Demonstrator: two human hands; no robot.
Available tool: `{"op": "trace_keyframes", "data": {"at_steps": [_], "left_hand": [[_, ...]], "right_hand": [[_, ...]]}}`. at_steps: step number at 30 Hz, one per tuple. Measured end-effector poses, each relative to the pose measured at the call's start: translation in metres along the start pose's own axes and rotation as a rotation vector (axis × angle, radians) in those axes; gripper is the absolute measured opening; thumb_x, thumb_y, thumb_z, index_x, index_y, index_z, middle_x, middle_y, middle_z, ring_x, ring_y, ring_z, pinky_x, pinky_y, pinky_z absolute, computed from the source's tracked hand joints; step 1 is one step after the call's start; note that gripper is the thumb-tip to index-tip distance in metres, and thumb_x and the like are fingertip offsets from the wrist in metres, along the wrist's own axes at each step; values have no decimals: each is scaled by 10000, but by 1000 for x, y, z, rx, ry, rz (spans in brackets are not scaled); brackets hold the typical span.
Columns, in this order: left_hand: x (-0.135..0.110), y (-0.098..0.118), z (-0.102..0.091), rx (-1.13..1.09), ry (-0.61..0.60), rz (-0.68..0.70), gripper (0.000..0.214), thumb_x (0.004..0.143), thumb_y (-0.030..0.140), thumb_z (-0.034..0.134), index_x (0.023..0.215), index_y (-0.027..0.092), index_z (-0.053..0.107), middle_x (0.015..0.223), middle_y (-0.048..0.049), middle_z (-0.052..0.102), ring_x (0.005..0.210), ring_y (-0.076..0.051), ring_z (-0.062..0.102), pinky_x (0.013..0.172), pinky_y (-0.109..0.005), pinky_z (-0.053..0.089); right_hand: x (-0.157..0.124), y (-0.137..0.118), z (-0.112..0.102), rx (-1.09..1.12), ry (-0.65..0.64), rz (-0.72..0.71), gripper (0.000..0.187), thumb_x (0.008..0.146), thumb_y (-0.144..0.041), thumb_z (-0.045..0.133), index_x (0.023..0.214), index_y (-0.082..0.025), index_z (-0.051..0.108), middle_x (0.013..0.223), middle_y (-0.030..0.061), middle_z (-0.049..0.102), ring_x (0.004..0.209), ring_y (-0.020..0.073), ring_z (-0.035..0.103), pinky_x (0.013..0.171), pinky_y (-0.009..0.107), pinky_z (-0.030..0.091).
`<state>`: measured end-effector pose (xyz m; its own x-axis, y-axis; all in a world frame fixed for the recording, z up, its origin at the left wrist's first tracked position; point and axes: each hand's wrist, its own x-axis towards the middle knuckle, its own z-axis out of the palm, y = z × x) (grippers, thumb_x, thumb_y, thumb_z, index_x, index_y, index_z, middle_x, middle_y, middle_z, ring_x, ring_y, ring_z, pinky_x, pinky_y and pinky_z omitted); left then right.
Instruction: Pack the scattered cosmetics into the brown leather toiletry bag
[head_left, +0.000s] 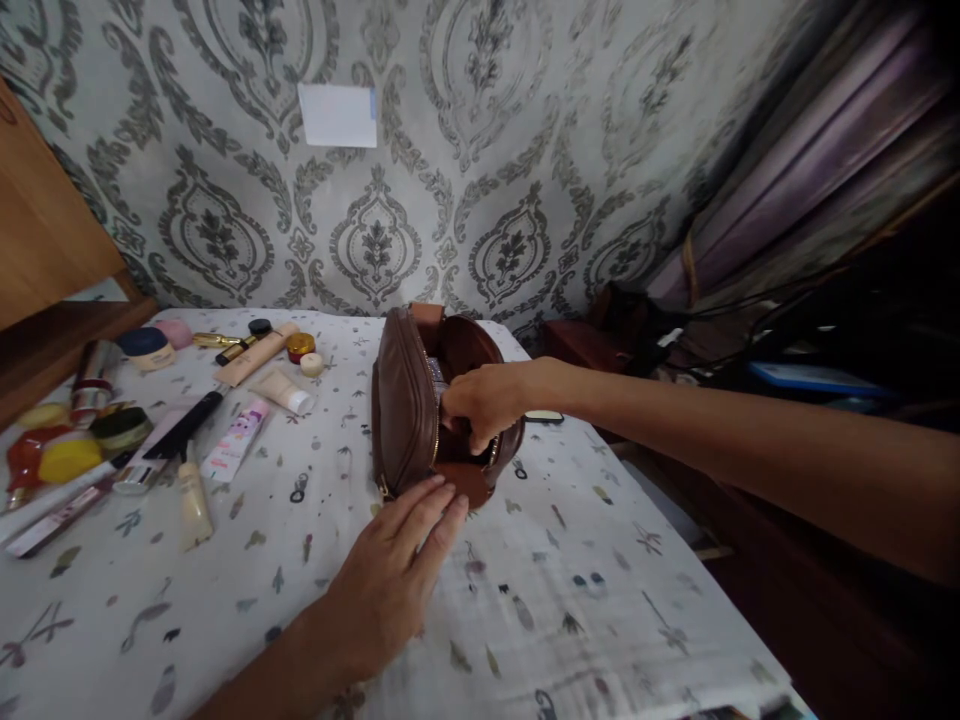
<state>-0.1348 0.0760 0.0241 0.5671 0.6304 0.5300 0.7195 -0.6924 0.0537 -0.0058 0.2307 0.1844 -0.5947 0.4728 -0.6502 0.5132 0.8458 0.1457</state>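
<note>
1. Nearest the viewer, the left hand (401,560) is lying flat and open, fingers extended together, and its fingertips are touching the bag's tan end panel (463,485); looks like it's steadying that end.

2. Just beyond, the brown bag (401,400) is standing upright at the centre of the cloth-covered tabletop (300,610), its gold zip (437,435) gaping, so the opening is facing up and right, well placed for reaching in.

3. And here's the right hand (487,400), coming in from the right, dipping into that opening with fingers curled; whether they're pinching anything, I can't tell. Something silvery (436,372) is showing right beside the knuckles, inside the bag.

4. Over on the left, well apart from the bag, cosmetics are lying loose: a cream tube (196,505) near, a pink-and-white tube (236,440) beyond, a gold-lidded jar (301,345) farther still. Spreading them out there is probably leaving working room around the bag.

5. At the far side, patterned wallpaper (375,240) is backing everything, and a white card (337,115) is hanging flat against it, clear of the tabletop.
</note>
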Motion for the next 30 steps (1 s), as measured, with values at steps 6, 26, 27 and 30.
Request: {"op": "trace_keyframes", "data": {"at_steps": [6,26,27,30], "left_hand": [[-2,-2,-1,-48,-48,-7,633,862,20,424,1487,60,328,1461,-153,501,1407,-248,409,1135,-417,440],[0,0,0,-11,46,-23,515,937,29,357,1448,81,396,1403,-143,550,1365,-232,453,1074,-400,494],[0,0,0,-11,47,-17,506,940,35,363,1443,74,401,1398,-149,554,1364,-234,455,1075,-401,495],[2,-1,-3,-12,55,3,483,944,58,384,1426,60,417,1373,-159,571,1351,-237,469,1072,-397,500]], "right_hand": [[-2,-3,6,-11,102,-20,371,770,-203,709,1129,-109,722,1059,121,720,1012,252,648,762,275,442],[1,-5,12,-55,37,28,543,739,-155,711,1278,-129,643,1229,142,671,1134,288,609,792,313,450],[1,-4,13,-53,46,24,544,730,-148,714,1270,-139,650,1230,132,672,1126,281,612,789,306,450],[4,-5,13,-34,47,35,461,747,-181,704,1203,-113,692,1187,130,689,1082,265,628,757,279,448]]}}
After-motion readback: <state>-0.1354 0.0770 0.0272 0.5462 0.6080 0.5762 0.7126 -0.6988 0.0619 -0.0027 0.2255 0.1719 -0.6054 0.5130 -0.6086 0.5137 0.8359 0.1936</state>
